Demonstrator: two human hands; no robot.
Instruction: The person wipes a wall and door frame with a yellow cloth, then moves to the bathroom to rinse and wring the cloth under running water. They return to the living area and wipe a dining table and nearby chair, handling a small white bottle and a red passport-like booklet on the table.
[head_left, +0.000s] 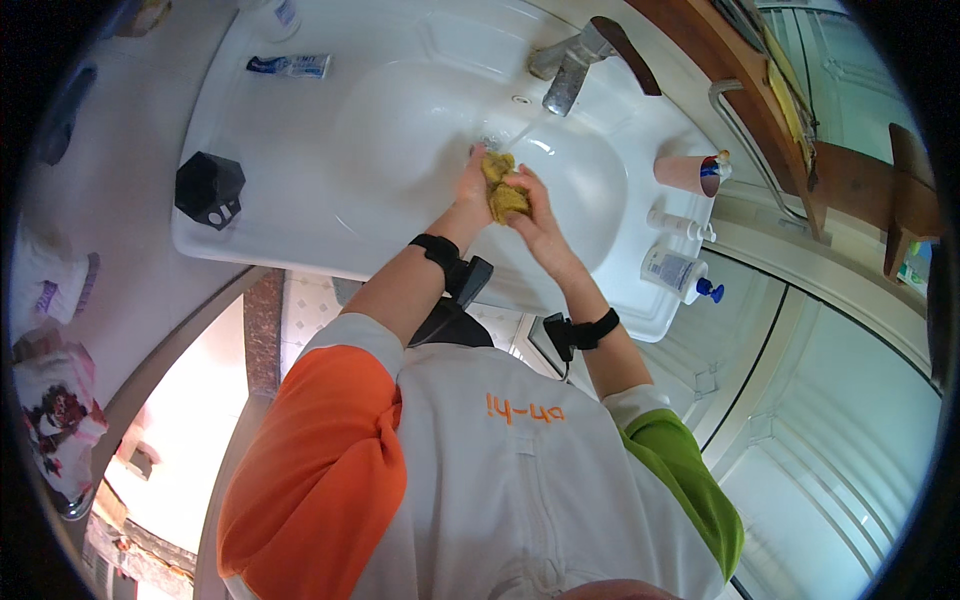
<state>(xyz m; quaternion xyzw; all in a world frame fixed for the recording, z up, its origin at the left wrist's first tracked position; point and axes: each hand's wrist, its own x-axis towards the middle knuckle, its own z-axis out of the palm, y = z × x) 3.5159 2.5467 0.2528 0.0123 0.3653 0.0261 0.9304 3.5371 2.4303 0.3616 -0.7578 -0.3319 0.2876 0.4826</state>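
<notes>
Over the basin of a white ceramic washbasin (390, 150), a crumpled mustard-yellow cloth (510, 201) is bunched between my two hands. My left hand (472, 187) holds it from the left side, fingers towards the tap. On the other side, the fingers and thumb of my right hand (538, 214) curl around the lower bunch. A thin stream of water (529, 129) runs from the chrome mixer tap (568, 79) and falls close to my left fingertips. The palm sides of both hands are partly hidden.
A black faceted cup (206, 191) and a toothpaste tube (292, 66) lie on the left rim. Along the right rim are a pink tumbler (679, 175), a small white bottle (675, 224) and a blue-topped pump bottle (673, 273). A wooden shelf (750, 90) overhangs the right.
</notes>
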